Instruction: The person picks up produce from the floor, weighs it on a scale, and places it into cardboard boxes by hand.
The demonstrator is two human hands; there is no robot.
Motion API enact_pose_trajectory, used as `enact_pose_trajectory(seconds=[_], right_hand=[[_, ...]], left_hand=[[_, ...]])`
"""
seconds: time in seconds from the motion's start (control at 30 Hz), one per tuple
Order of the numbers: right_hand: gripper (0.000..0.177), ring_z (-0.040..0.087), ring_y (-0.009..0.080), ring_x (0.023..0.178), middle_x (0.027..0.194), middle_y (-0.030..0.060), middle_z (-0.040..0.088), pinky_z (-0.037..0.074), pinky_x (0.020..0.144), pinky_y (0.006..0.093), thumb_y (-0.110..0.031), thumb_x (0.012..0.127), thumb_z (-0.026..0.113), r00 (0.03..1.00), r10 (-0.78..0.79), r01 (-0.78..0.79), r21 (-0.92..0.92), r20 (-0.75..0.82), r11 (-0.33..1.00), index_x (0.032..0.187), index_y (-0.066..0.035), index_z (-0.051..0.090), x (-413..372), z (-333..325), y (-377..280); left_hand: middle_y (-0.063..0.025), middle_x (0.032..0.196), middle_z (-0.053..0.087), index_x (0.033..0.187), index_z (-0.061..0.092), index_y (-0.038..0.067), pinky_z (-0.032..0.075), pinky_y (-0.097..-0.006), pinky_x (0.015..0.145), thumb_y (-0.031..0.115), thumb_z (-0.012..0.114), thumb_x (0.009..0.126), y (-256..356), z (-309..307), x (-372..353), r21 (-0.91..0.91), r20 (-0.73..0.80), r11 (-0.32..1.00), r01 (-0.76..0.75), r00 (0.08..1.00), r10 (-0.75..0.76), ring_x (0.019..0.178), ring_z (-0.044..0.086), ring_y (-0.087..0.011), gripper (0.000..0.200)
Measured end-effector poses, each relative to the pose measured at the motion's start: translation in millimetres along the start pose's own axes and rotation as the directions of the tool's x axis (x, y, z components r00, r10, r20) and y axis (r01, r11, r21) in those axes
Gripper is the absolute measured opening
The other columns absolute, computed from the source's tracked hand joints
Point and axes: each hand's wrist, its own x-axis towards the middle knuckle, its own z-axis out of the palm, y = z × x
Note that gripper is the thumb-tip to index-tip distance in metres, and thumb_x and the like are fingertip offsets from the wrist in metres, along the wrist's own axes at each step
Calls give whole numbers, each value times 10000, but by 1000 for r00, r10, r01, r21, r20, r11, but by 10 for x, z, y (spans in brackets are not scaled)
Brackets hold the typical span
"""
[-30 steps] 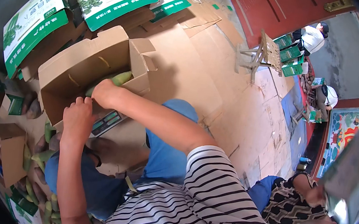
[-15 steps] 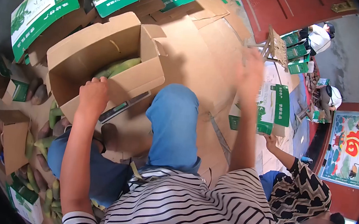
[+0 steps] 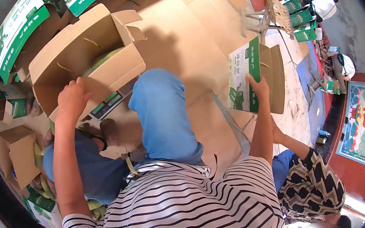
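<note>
My left hand [image 3: 74,99] has its fingers hooked over the near wall of a big open cardboard box [image 3: 116,70], which leans at an angle. Inside that box lie long green vegetables [image 3: 101,63], partly hidden by its wall. A device with a dark panel [image 3: 109,105] shows under the box's near side. To the right, my right hand [image 3: 259,88] grips the top edge of a green and white box [image 3: 243,79], whose brown inside [image 3: 275,78] faces right. What that box holds cannot be seen.
Printed cartons [image 3: 20,32] stand along the upper left. A small open box [image 3: 20,155] and vegetables lie at lower left. A co-worker in a patterned top [image 3: 313,189] reaches in beside my right arm. A wooden stool [image 3: 276,15] and other people are farther off.
My right hand, blurred and raised before, now holds the green and white box, which stands more upright and open. My left hand stays on the big box. The whole view has shifted.
</note>
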Motion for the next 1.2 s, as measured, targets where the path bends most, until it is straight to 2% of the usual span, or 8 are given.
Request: enact_pose_trajectory(seconds=[0.27,0.33,0.53,0.63,0.73,0.87,1.0,1.2], right_hand=[[378,622,397,893,930,217,653,478,761,494,-386,840,572,986,-164,148,-318,-23,937,966,-43,669,330,-52,-137],[377,630,399,850,882,223,656,484,739,478,-383,849,577,995,-88,71,-290,-48,954,962,-37,672,348,-199,-329],[325,637,371,788,852,226,649,483,703,415,-318,904,557,839,-496,523,74,-224,849,997,-20,650,-17,-450,-2096],[275,612,346,733,831,190,628,471,670,397,-276,916,566,628,-702,757,59,-336,650,986,-21,643,-172,-461,-3260],[209,616,287,834,886,120,647,484,745,373,-211,874,593,198,-837,956,-86,-510,279,1037,-101,663,-64,-227,-4335],[365,561,312,1046,1163,91,594,466,898,387,-242,847,618,185,-953,964,-142,-242,223,1196,-138,589,-498,24,-5201],[237,589,313,983,1086,106,613,481,844,401,-222,845,620,-80,-984,992,79,-157,-93,1045,-96,629,-1514,141,-5177],[256,601,305,903,961,110,628,484,791,396,-273,871,588,-173,-954,973,191,243,-128,993,-52,634,-2431,-91,-4800]], left_hand=[[-82,915,639,986,562,96,525,-382,677,328,718,752,-21,51,59,69,-30,996,55,998,-53,872,642,-249,365],[-99,933,637,998,562,85,521,-390,702,309,720,749,-2,39,58,45,-26,996,78,997,-77,895,633,-263,370],[-99,935,627,1005,574,91,507,-390,720,289,704,762,29,86,101,47,30,994,99,994,-101,912,617,-265,339],[-96,924,620,983,575,92,505,-386,700,289,695,768,17,115,105,54,21,994,94,995,-96,884,617,-262,316],[-93,915,617,957,579,90,506,-377,681,248,671,779,33,103,89,57,6,995,79,997,-80,855,618,-251,256],[-90,900,618,966,587,82,506,-366,665,171,633,780,40,123,71,37,-22,994,98,995,-98,846,619,-241,211],[-81,886,625,984,603,67,503,-347,648,124,625,760,104,86,77,32,-83,988,148,986,-145,819,626,-227,232],[-51,900,624,1020,619,67,486,-381,678,171,703,697,235,69,62,81,-91,977,200,977,-192,872,622,-231,349]])
